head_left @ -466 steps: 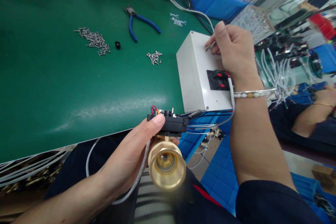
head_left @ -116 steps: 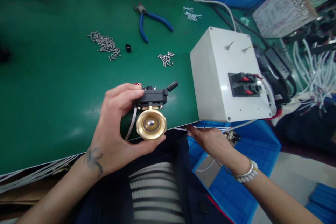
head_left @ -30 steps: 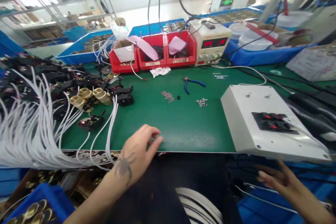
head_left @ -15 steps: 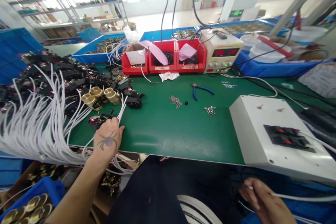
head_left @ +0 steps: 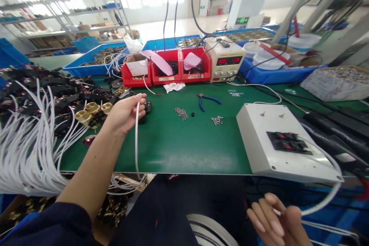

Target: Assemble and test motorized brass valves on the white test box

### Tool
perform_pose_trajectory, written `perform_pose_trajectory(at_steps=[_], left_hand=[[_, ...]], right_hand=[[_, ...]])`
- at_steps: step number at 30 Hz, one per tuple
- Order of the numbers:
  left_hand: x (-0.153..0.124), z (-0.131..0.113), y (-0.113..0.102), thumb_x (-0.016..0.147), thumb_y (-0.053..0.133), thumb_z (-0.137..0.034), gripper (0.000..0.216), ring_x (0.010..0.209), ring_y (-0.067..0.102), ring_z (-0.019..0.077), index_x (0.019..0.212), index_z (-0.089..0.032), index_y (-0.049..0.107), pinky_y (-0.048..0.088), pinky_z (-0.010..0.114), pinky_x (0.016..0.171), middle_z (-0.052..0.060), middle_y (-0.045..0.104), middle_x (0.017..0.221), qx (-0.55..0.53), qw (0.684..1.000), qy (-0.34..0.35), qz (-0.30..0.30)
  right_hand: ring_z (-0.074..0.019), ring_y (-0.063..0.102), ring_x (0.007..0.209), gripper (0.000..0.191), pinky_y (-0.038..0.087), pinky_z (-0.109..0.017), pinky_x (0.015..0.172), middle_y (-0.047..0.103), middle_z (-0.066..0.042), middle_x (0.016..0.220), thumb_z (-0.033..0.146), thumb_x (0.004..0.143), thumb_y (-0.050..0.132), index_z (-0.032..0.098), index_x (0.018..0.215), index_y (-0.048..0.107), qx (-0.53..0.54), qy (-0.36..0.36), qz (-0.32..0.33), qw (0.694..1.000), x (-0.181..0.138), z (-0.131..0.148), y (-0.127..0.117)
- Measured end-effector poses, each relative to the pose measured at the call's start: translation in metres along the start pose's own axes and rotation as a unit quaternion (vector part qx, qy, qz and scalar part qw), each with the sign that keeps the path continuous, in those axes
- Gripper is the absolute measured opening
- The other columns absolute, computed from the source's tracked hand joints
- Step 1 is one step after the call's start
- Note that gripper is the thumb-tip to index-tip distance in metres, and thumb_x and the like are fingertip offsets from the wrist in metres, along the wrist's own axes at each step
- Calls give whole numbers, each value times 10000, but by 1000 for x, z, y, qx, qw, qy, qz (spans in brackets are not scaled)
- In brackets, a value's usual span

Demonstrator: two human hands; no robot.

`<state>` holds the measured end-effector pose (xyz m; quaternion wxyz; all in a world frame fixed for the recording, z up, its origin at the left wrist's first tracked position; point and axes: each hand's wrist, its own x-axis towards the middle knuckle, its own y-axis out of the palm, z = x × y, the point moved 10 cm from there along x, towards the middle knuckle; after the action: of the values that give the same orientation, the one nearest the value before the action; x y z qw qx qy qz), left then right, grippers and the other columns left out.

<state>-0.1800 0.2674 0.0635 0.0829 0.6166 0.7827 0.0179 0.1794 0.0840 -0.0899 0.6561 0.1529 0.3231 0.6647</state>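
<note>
My left hand (head_left: 129, 110) is raised over the left part of the bench, its fingers closed on a white cable (head_left: 137, 142) that hangs down past the bench's front edge. Just behind those fingers, partly hidden, lies a black assembly (head_left: 147, 107). Brass fittings (head_left: 92, 108) stand to the left of the hand. At the lower right, below the bench edge, my right hand (head_left: 275, 219) has its fingers curled around another white cable (head_left: 319, 203). That cable loops up over the grey-white box (head_left: 259, 138) to its black-and-red terminal block (head_left: 288, 143).
White-cabled black assemblies (head_left: 37, 96) are heaped at the left. Blue-handled cutters (head_left: 209, 102) and small piles of screws (head_left: 181, 113) lie mid-bench. Red bins (head_left: 165, 78) and a power supply (head_left: 227, 61) line the back. Black cables hang from above.
My left hand has lifted off the bench and turned, bringing a white cable up. My right hand has opened its fingers somewhat around its cable. The view has shifted to the right.
</note>
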Motion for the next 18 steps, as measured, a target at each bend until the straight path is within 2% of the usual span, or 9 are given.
perform_pose_trajectory(at_steps=[3,5,6,8,10,12,14,16,18], left_hand=[[-2,-3,37,1009,404,-25,293,422,371,-11,809,-62,614,318,75,397,-57,468,626,-83,996,0,29],[-9,-4,54,1003,419,-18,285,445,435,-17,807,-53,622,376,58,428,-37,522,655,-122,992,0,40],[-14,-4,61,1001,427,-18,277,450,452,-18,813,-49,628,396,55,437,-32,542,666,-136,990,-3,46],[-26,-1,71,997,427,-16,265,449,466,-16,839,-41,638,417,54,438,-29,559,674,-152,986,-18,58],[-40,5,75,991,417,-11,248,436,462,-14,889,-28,642,409,54,416,-34,551,670,-156,985,-37,71],[-55,13,73,983,413,-13,229,424,455,-9,960,-18,641,395,58,396,-42,535,667,-146,985,-53,79],[-72,22,67,965,434,-24,204,412,444,-2,1025,-25,629,392,73,382,-51,527,672,-123,987,-64,83],[-88,31,58,935,493,-57,174,412,447,8,1070,-54,603,397,94,380,-58,532,691,-90,990,-72,80],[-103,40,48,897,568,-123,195,419,452,19,1090,-94,567,401,113,386,-70,526,706,-50,993,-77,73]], right_hand=[[-101,498,577,566,514,-236,636,578,-30,671,801,855,578,347,1133,771,5,28,47,999,6,-9,16],[-157,671,863,657,580,-260,818,717,-73,981,825,872,525,342,1267,728,-13,5,91,996,8,-12,23],[-183,678,1059,651,570,-271,945,712,-74,1165,805,883,544,349,1321,699,-34,-13,111,993,8,-12,26],[-206,525,1387,642,443,-300,1175,575,-39,1462,732,887,632,388,1428,609,-98,-30,142,985,6,-16,33],[-209,379,1509,726,302,-342,1278,458,-16,1573,671,866,717,426,1513,498,-173,0,178,969,3,-26,43],[-212,372,1512,823,243,-373,1298,451,-30,1577,631,850,766,423,1565,415,-239,40,207,948,-2,-36,54],[-198,529,1373,906,324,-358,1244,590,-58,1427,588,850,795,378,1608,345,-280,51,233,930,-4,-39,70],[-150,659,1052,920,463,-285,1070,698,-33,1109,532,860,807,310,1620,339,-307,58,264,912,-4,-45,89],[-96,590,748,798,489,-194,809,643,21,828,461,856,818,244,1546,481,-343,94,308,883,-5,-61,107]])
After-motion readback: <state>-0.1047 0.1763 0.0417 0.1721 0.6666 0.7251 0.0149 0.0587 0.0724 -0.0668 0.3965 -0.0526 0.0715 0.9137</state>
